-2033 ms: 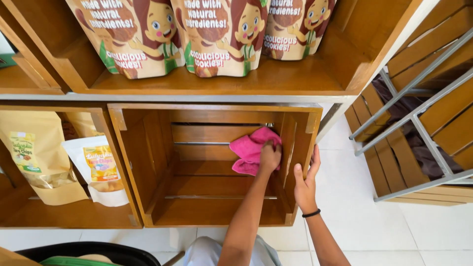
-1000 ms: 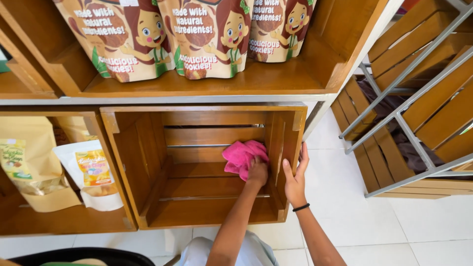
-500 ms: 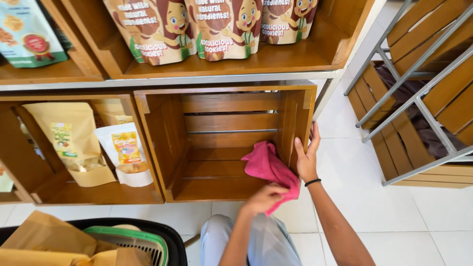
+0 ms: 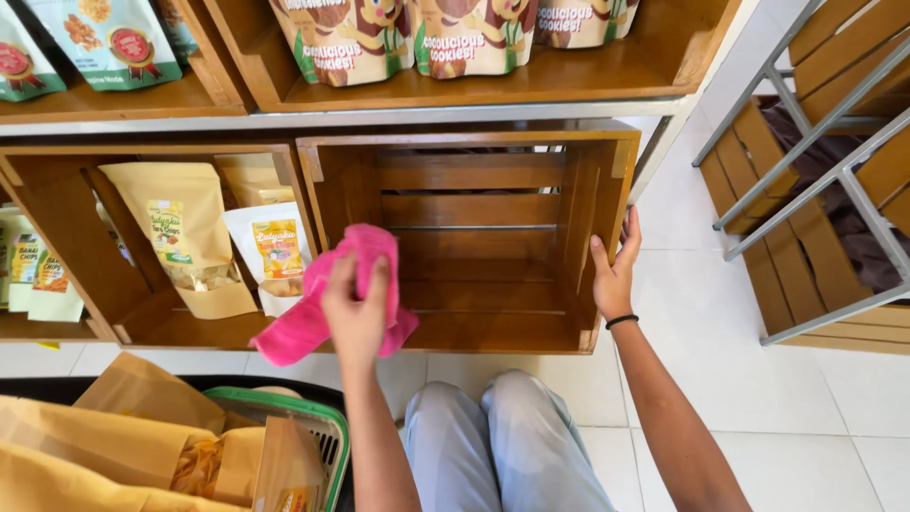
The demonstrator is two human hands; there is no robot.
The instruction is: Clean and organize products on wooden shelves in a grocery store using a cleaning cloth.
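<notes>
Crate [image 4: 474, 242] — open-fronted, wooden, set on the lower shelf — is gripped at its right wall by the right hand [image 4: 614, 275]. Pink cloth [image 4: 327, 303] is pressed under the left hand [image 4: 358, 308] at the crate's left front edge, fingers [image 4: 381, 280] curled over it.

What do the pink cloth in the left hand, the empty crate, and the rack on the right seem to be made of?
Pink cloth: looks like soft fabric, maybe microfibre; it folds and drapes under the left hand.
Empty crate, held by the right hand: wood, stained brown with a slight sheen; slats and grain are visible.
Rack: probably metal, grey painted bars, thin and straight.
</notes>
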